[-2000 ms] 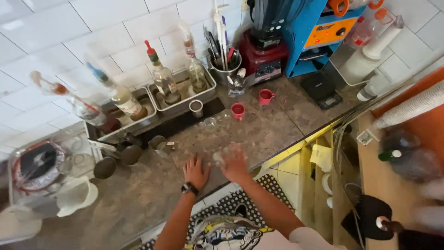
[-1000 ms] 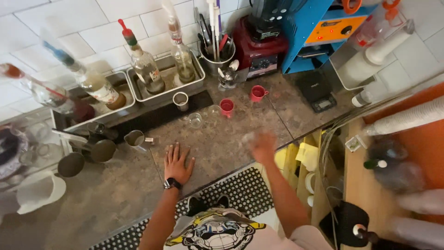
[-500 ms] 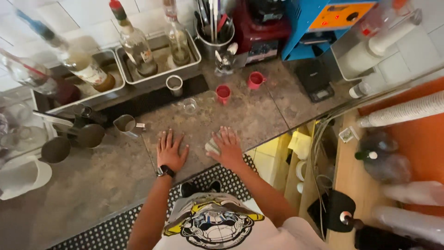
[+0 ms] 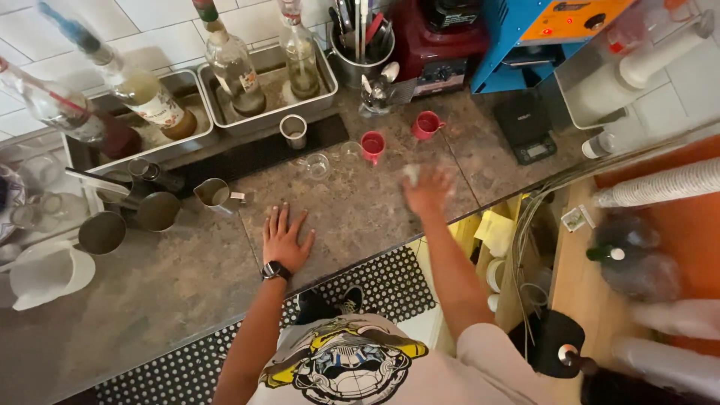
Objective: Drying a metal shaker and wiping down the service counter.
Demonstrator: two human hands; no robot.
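- The left hand (image 4: 285, 240) lies flat, fingers spread, on the speckled brown stone counter (image 4: 352, 210), holding nothing.
- The blurred right hand (image 4: 427, 191) presses a small pale cloth (image 4: 411, 174); its grasp cannot be told.
- A sweep toward eleven o'clock could topple the red plastic cup (image 4: 373, 145).

2 red cups (image 4: 373, 145), 4 bottles (image 4: 234, 66), 2 hands (image 4: 286, 240).

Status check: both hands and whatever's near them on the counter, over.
Left hand flat on counter, open. Right hand blurred over a pale cloth; grip unclear. Red cups and small glasses just beyond.
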